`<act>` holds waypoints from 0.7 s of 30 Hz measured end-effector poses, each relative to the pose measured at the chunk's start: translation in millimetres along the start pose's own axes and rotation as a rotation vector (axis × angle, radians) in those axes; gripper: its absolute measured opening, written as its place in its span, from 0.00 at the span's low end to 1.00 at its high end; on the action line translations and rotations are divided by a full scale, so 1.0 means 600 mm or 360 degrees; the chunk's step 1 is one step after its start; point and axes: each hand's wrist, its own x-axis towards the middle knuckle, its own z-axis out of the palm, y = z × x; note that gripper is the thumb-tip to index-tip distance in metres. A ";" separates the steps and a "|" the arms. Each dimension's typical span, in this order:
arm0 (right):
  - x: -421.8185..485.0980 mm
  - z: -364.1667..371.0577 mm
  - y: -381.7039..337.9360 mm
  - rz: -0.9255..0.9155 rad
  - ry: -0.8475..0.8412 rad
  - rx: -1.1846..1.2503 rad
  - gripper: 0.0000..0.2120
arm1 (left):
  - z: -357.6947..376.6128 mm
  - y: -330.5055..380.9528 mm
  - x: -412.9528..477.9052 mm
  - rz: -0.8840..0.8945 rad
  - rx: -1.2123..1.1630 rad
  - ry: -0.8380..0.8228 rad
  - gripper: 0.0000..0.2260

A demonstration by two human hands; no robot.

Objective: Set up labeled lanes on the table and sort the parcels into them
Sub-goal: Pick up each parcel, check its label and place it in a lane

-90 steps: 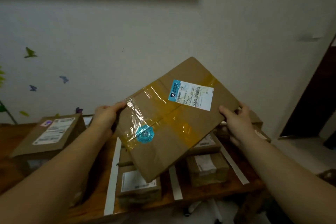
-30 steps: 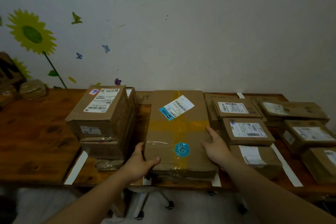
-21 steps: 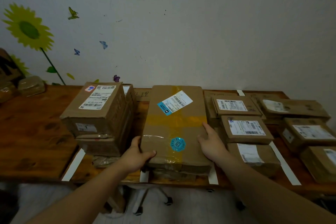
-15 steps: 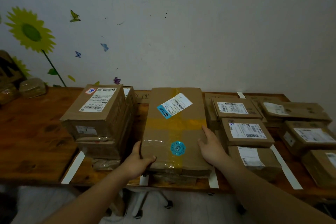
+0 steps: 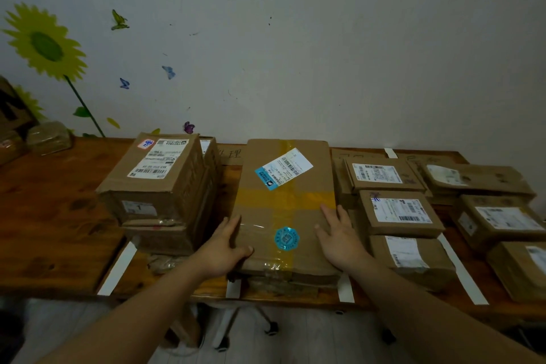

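Note:
A large flat cardboard parcel (image 5: pixel 285 207) with yellow tape, a white label and a round blue sticker lies on top of other parcels in the middle lane of the wooden table (image 5: pixel 53 216). My left hand (image 5: pixel 224 248) lies against its near left edge, fingers straight along the side and thumb across the top. My right hand (image 5: pixel 339 239) rests flat on its right part with fingers straight. White tape strips (image 5: pixel 118 269) mark the lanes. Handwritten lane labels at the back are mostly covered.
A tall stack of boxes (image 5: pixel 156 186) fills the lane to the left. Three labelled parcels (image 5: pixel 396 213) lie in the lane to the right, with more parcels (image 5: pixel 499 221) beyond another tape strip (image 5: pixel 461 269). Wrapped bundles (image 5: pixel 48 137) sit far left by the wall.
The large parcel, held up in the air three seconds ago, now lies on the middle lane's pile. My left hand's fingers have straightened along its edge; my right hand stays flat on top.

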 end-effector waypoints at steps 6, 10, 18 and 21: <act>0.005 -0.034 -0.028 -0.0043 0.0005 -0.0152 0.31 | -0.050 0.046 -0.022 -0.0057 -0.0045 0.0107 0.34; 0.006 -0.051 -0.088 -0.0236 0.0088 -0.0240 0.30 | -0.103 0.079 -0.074 0.0043 0.0005 0.0243 0.32; -0.025 0.003 -0.314 -0.0709 0.0116 -0.0270 0.27 | -0.292 0.063 -0.205 0.0294 0.0153 0.0703 0.31; -0.039 0.062 -0.425 -0.0818 0.0082 -0.0299 0.27 | -0.379 -0.010 -0.256 0.0230 0.0070 0.0828 0.30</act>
